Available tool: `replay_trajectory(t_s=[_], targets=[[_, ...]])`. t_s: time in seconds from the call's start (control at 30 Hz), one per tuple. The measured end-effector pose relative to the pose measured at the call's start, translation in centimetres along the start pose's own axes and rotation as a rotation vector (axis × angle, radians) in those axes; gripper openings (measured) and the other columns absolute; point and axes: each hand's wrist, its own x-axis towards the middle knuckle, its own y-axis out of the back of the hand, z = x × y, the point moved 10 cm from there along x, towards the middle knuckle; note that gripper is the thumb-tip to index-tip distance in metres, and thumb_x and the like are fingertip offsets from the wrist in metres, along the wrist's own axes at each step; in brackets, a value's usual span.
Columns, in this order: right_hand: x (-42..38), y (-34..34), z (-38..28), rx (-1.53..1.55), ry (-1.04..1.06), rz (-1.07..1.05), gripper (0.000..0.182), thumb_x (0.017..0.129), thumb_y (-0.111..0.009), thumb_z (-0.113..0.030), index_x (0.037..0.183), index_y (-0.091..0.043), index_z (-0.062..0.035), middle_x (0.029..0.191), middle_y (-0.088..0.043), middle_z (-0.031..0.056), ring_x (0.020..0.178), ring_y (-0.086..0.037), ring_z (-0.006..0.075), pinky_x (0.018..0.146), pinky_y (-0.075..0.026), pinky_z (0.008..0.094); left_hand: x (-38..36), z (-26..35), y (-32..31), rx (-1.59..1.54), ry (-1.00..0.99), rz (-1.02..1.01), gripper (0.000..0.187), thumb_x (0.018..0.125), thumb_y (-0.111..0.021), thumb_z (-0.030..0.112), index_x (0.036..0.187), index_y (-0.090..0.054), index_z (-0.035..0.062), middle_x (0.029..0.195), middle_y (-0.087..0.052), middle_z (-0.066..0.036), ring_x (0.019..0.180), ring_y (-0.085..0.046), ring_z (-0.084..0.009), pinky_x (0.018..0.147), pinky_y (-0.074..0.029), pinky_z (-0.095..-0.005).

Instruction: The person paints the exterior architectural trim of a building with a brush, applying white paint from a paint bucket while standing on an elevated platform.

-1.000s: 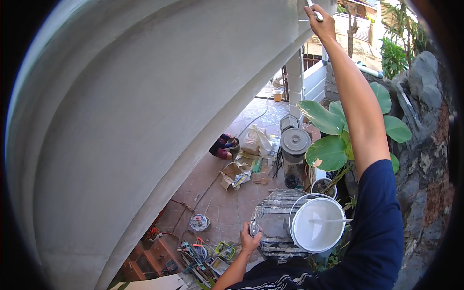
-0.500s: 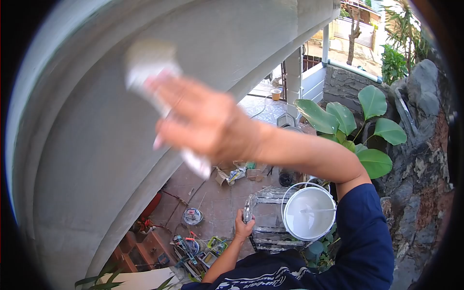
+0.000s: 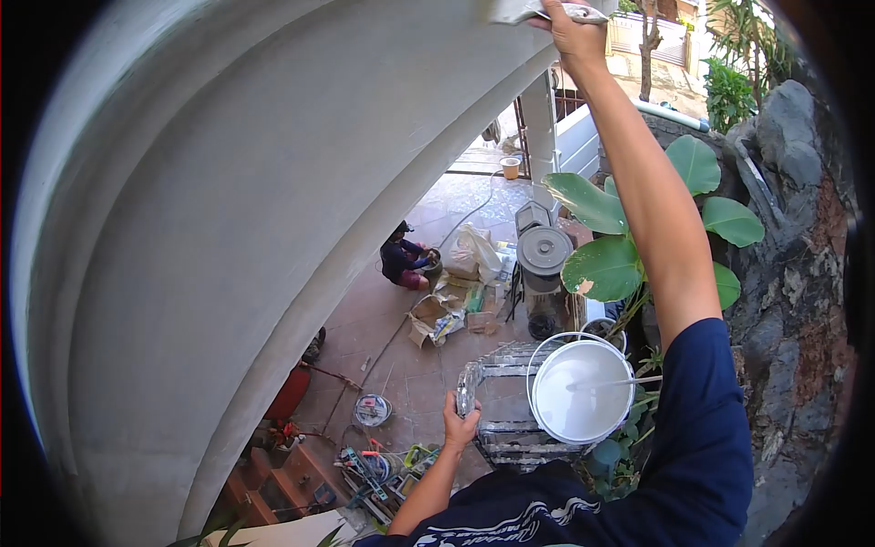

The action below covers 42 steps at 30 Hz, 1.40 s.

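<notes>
View from height, looking down past a curved grey wall [image 3: 273, 182] that fills the left and centre of the frame. The right hand [image 3: 574, 32], at the top of the frame with the arm fully raised, has its fingers clamped on a white-smeared tool [image 3: 538, 11] held against the wall's upper edge; the tool's exact form cannot be told. The left hand [image 3: 458, 427], at lower centre, has its fingers wrapped around the rail [image 3: 468, 399] of a paint-spattered ladder [image 3: 510, 410]. Just right of this hand, a bucket [image 3: 583, 394] of white paint rests on the ladder top, a stick [image 3: 620, 381] lying across its rim. Large green leaves [image 3: 606, 264] stand above the bucket, beside a dark rock face [image 3: 802, 228] at the right edge. On the tiled floor [image 3: 401, 365] far below, a crouching person [image 3: 406, 260] sits near cardboard [image 3: 437, 319] and bags [image 3: 474, 255]; tools [image 3: 374, 465] lie scattered at lower left.
</notes>
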Motion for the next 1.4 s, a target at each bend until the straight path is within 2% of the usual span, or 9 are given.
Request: replay_trajectory(t_s=[0.2,0.27,0.43,0.67,0.8,0.93,1.13,1.27,1.4], targets=[[-1.1,-3.7,-3.2,-0.358,0.428,-0.069,0.011,0.087,-0.073,-0.014,0.083,-0.069,-0.0036,0.074,-0.067,0.0027,0.068,-0.065,0.0116,0.062,-0.051,0.0271,-0.1,0.2,-0.2,-0.014,0.008,-0.002,0.026,0.075,-0.063,0.007,0.096,-0.048,0.0059,0.079,-0.061,-0.003,0.066,-0.057,-0.0092,0.062,-0.048,-0.0263],[-5.3,-8.1,-7.4,-0.461,0.798,-0.140,0.010,0.090,-0.069,-0.016,0.091,-0.069,-0.0061,0.080,-0.067,0.0029,0.073,-0.066,0.0140,0.066,-0.052,0.0268,0.1,1.0,-0.3,0.025,-0.045,0.002,0.025,0.075,-0.062,0.007,0.096,-0.048,0.0060,0.079,-0.061,-0.003,0.066,-0.057,-0.0093,0.061,-0.048,-0.0263],[-18.8,-14.6,-15.9,-0.341,0.958,-0.369,0.004,0.080,-0.073,-0.014,0.084,-0.072,-0.0127,0.092,-0.070,0.0211,0.100,-0.067,0.0387,0.078,-0.056,0.0395,0.2,0.7,-0.4,0.011,0.011,-0.004,0.025,0.075,-0.062,0.008,0.096,-0.048,0.0060,0.079,-0.062,-0.003,0.068,-0.058,-0.0101,0.063,-0.048,-0.0269],[-26.5,-15.6,-23.1,0.370,0.693,-0.685,0.020,0.079,-0.079,-0.023,0.087,-0.067,-0.0092,0.093,-0.070,0.0151,0.094,-0.070,0.0313,0.080,-0.057,0.0376,0.1,0.7,-0.2,0.072,-0.017,-0.014,0.025,0.075,-0.062,0.008,0.097,-0.049,0.0054,0.081,-0.063,-0.004,0.071,-0.060,-0.0117,0.067,-0.049,-0.0273],[-13.8,-13.3,-10.6,0.313,0.089,-0.627,0.021,0.089,-0.073,-0.025,0.098,-0.072,-0.0063,0.089,-0.072,0.0067,0.084,-0.070,0.0141,0.072,-0.058,0.0277,0.4,0.5,0.3,0.100,-0.089,-0.007,0.027,0.075,-0.063,0.009,0.098,-0.050,0.0048,0.081,-0.063,-0.004,0.074,-0.060,-0.0119,0.068,-0.049,-0.0279],[-2.3,-4.3,-4.0,0.132,0.104,-0.273,0.032,0.088,-0.073,-0.029,0.098,-0.066,0.0007,0.090,-0.069,0.0111,0.079,-0.070,0.0202,0.071,-0.063,0.0325,0.4,0.3,0.0,0.063,-0.061,-0.004,0.028,0.075,-0.064,0.009,0.098,-0.050,0.0045,0.081,-0.063,-0.004,0.074,-0.060,-0.0118,0.070,-0.049,-0.0281],[1.7,2.4,4.7,0.722,-0.315,0.424,0.043,0.090,-0.071,-0.018,0.113,-0.046,0.0086,0.102,-0.060,0.0184,0.080,-0.069,0.0337,0.070,-0.066,0.0469,0.3,-0.8,0.1,-0.005,-0.016,-0.006,0.027,0.075,-0.065,0.008,0.097,-0.050,0.0048,0.081,-0.063,-0.003,0.075,-0.060,-0.0119,0.071,-0.049,-0.0277],[0.4,-1.5,7.5,0.956,-0.417,0.549,0.032,0.090,-0.064,-0.003,0.110,-0.042,0.0076,0.102,-0.057,0.0206,0.087,-0.068,0.0354,0.072,-0.066,0.0491,0.3,0.1,0.1,0.057,-0.030,0.003,0.027,0.074,-0.064,0.008,0.097,-0.050,0.0049,0.080,-0.063,-0.003,0.074,-0.060,-0.0119,0.071,-0.049,-0.0276],[-6.8,-8.9,2.2,1.002,-0.424,0.318,0.026,0.086,-0.057,0.003,0.107,-0.042,0.0047,0.100,-0.058,0.0190,0.083,-0.067,0.0332,0.071,-0.065,0.0431,0.3,-0.4,0.2,0.033,-0.029,0.000,0.027,0.075,-0.064,0.009,0.098,-0.050,0.0049,0.080,-0.063,-0.004,0.072,-0.060,-0.0118,0.069,-0.049,-0.0278]])
